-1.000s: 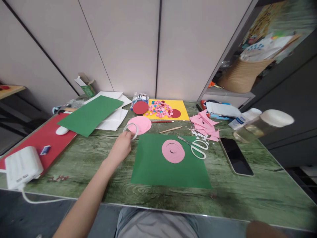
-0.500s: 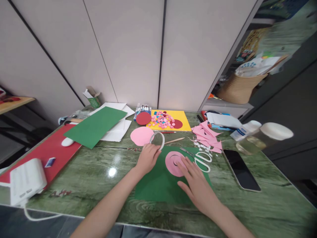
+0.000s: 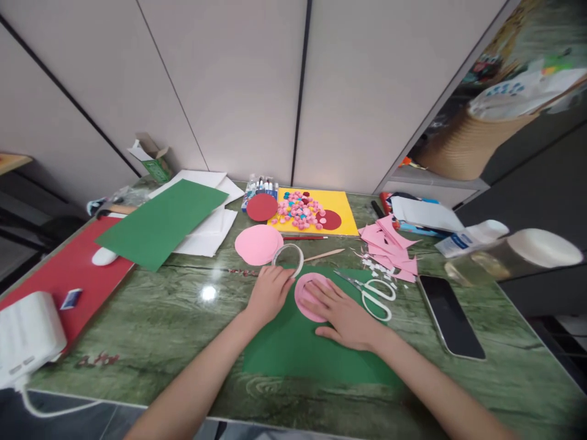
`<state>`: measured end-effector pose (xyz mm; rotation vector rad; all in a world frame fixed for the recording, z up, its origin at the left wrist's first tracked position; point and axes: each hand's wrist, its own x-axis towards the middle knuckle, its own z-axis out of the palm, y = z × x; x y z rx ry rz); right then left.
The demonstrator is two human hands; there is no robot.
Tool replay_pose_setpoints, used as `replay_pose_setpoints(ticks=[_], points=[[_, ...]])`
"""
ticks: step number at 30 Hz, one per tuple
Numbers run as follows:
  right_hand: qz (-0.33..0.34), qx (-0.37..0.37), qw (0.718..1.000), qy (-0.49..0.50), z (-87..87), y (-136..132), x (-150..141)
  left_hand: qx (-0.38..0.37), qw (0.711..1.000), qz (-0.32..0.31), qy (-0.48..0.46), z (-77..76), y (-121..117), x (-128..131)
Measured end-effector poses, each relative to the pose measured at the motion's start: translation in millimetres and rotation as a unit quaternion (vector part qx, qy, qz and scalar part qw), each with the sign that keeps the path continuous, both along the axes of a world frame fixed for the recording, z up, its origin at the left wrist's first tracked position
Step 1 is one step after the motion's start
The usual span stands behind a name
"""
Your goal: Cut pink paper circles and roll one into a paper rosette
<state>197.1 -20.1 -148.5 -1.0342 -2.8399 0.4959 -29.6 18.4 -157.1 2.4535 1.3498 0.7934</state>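
Note:
My left hand (image 3: 269, 294) is closed on the near edge of a white ring (image 3: 301, 259) that looks like a roll of tape. Beyond it lie pink paper rounds (image 3: 257, 244). My right hand (image 3: 343, 315) rests flat, fingers stretched out, on a pink paper disc (image 3: 301, 300) with a curved slit. Part of the disc is hidden beneath those fingers. Under it lies a green sheet (image 3: 293, 354). White-handled scissors (image 3: 376, 299) lie on the sheet's right side, and a wooden stick (image 3: 325, 254) is behind.
A yellow sheet (image 3: 342, 205) at the back bears several pink and blue beads (image 3: 300, 211) and a red disc (image 3: 331, 219). Pink scraps (image 3: 387, 244), a phone (image 3: 452, 318) and a jar (image 3: 486, 263) stand or lie right. A green sheet (image 3: 165, 220) and white power bank (image 3: 30, 336) are left.
My right hand has moved left and now lies flatter over the pink disc, covering its centre. The white ring in my left hand has tipped lower. The view has shifted slightly.

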Motion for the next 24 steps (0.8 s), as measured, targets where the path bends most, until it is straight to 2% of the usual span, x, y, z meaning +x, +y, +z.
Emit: replay_pose_setpoints(ticks=[2,4,5,7,9,11,15,18,24], points=[[0.004,-0.009,1.0,0.027,3.0,4.9,3.7,-0.015,1.0,-0.015,-0.019,2.9,-3.8,1.2],[-0.048,-0.009,0.995,0.09,9.0,5.6,6.8,-0.06,0.996,-0.028,-0.057,8.0,-8.6,2.6],[-0.106,-0.003,0.984,0.143,13.4,4.7,7.5,-0.091,0.992,-0.035,-0.083,11.0,-11.2,3.4],[-0.236,-0.023,0.943,0.232,23.9,1.7,5.7,-0.153,0.979,-0.049,-0.128,16.4,-16.2,5.7],[-0.293,-0.081,0.909,0.286,34.1,-1.2,-0.5,-0.189,0.967,-0.066,-0.156,19.5,-20.4,8.5],[-0.292,-0.12,0.897,0.308,39.8,-2.8,-9.8,-0.197,0.962,-0.083,-0.169,19.9,-23.8,11.5],[-0.28,-0.105,0.893,0.337,33.6,-4.8,-28.5,-0.168,0.972,-0.06,-0.153,17.4,-30.0,16.5],[-0.309,-0.112,0.867,0.375,24.4,-7.5,-35.6,-0.141,0.981,-0.037,-0.127,18.1,-35.2,18.1],[-0.373,-0.167,0.803,0.434,18.7,-9.6,-35.5,-0.166,0.977,-0.099,-0.093,19.8,-41.7,19.1]])
